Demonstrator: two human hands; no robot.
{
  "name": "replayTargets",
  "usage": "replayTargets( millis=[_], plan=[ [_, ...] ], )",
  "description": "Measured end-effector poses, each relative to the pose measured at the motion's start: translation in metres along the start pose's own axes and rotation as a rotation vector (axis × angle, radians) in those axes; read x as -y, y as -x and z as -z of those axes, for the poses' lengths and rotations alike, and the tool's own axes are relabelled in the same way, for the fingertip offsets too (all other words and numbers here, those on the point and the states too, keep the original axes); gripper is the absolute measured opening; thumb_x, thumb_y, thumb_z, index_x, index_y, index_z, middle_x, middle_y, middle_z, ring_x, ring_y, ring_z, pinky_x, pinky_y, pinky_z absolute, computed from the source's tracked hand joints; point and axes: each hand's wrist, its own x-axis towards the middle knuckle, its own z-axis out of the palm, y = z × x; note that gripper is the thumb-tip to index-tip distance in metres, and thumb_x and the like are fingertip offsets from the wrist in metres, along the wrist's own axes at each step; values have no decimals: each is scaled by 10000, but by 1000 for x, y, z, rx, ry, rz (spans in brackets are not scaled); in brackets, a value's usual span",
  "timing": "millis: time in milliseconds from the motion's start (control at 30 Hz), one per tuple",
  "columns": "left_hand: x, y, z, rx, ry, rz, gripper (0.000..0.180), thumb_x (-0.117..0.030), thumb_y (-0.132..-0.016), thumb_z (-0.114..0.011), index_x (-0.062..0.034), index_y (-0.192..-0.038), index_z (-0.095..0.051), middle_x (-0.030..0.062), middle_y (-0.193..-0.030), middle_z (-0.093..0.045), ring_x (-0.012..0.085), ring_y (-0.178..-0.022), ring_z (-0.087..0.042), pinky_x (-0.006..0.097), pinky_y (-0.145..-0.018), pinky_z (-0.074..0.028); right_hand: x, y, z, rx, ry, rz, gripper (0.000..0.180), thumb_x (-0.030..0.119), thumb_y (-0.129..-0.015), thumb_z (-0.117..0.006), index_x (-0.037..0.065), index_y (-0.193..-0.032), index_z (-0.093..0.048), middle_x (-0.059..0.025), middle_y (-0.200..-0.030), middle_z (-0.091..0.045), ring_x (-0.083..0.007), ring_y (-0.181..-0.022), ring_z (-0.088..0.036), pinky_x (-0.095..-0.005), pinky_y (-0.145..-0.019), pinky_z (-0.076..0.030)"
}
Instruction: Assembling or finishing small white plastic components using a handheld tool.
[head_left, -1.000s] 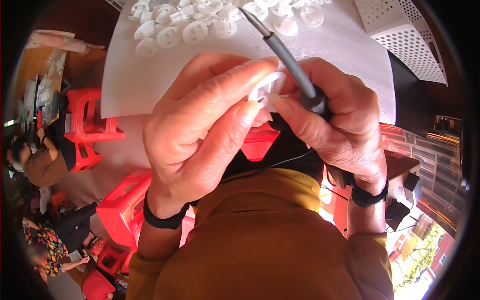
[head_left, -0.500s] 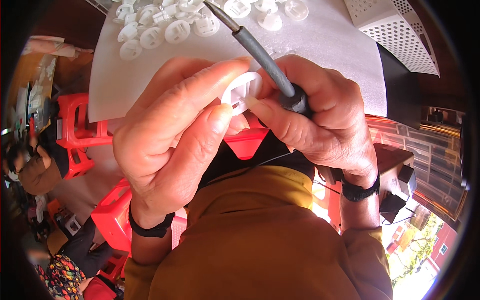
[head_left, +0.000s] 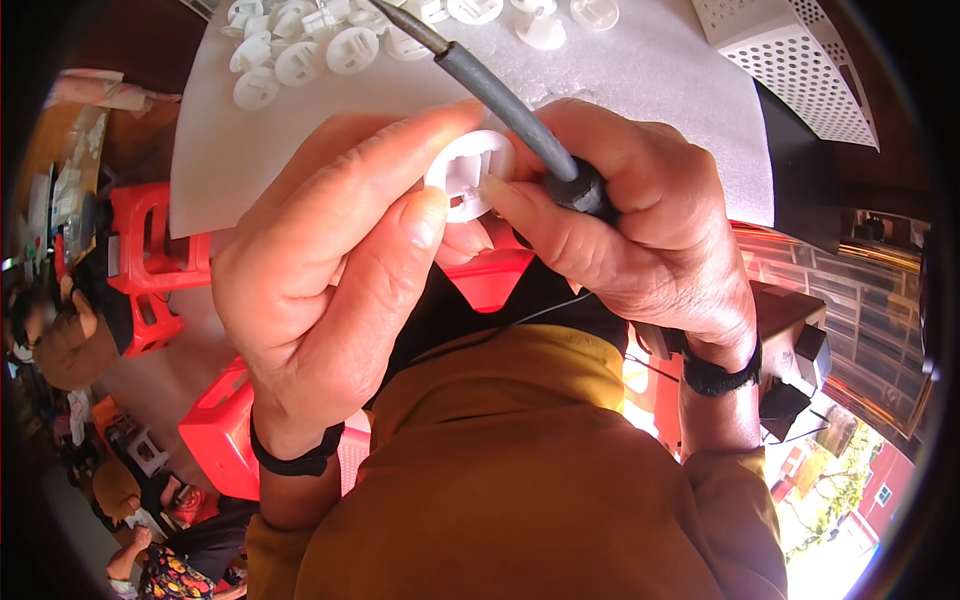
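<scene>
A round white plastic part (head_left: 464,172) with a slotted, hollow inside is held up over the near edge of the table. My left hand (head_left: 335,250) pinches its left rim between thumb and fingers. My right hand (head_left: 640,220) is closed on a soldering iron (head_left: 510,105), whose dark grip lies between thumb and forefinger. The right thumb presses against the right side of the white part. The iron's metal tip points to the far left, away from the part, over the loose pieces. The fingers behind the part are mostly hidden.
Several similar white plastic parts (head_left: 352,50) lie at the far side of the pale sheeted table (head_left: 660,130). A perforated white metal box (head_left: 800,80) stands at the far right. Red stools (head_left: 145,240) are on the left, with other people (head_left: 75,345) beyond.
Both hands have shifted slightly left and away from me, and the white part has turned so its inside shows more. At lower left, a person in a flowered top has moved.
</scene>
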Motion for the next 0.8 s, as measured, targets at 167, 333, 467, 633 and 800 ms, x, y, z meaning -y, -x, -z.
replayTargets(
  millis=[167, 333, 467, 633, 800],
  plan=[
    [2, -1, 1, 0, -12, -21, 347, -5, -910, -472, 126, -1228, -523, 139, -910, -632, 144, -732, -601, 258, -695, -482, 1, -1, -2, -31, 78, 84, 118, 55, -835, -685, -13, -893, -609, -42, -669, -572, -114, -585, -508, -257, -543, -413],
    [-4, -1, -3, -71, -75, -17, 342, 2, -905, -474, 116, -1221, -534, 134, -948, -627, 142, -741, -608, 251, -696, -490, 4, -2, -9, -82, 71, 88, 120, 61, -839, -684, -16, -884, -604, -41, -659, -561, -107, -584, -501, -254, -543, -409],
    [-2, 2, 1, -49, -93, -20, 332, 9, -905, -467, 110, -1213, -544, 143, -1014, -621, 140, -748, -609, 253, -697, -496, 5, -2, -11, -84, 48, 51, 99, 48, -844, -667, -15, -883, -601, -32, -652, -550, -95, -585, -485, -240, -537, -397],
    [2, 2, -1, -53, -35, -20, 328, 5, -909, -480, 103, -1215, -545, 133, -1023, -618, 136, -757, -610, 251, -699, -494, 4, 0, -13, -143, 60, 75, 75, 14, -833, -658, -6, -868, -595, -38, -646, -546, -108, -572, -490, -241, -531, -400],
    [5, 0, -5, -101, -80, -47, 345, 3, -904, -523, 83, -1239, -534, 96, -989, -619, 107, -767, -595, 225, -682, -482, 0, -1, -16, -247, 203, 177, 90, -17, -812, -658, 10, -851, -582, -65, -669, -572, -164, -575, -567, -273, -527, -444]
  ],
)
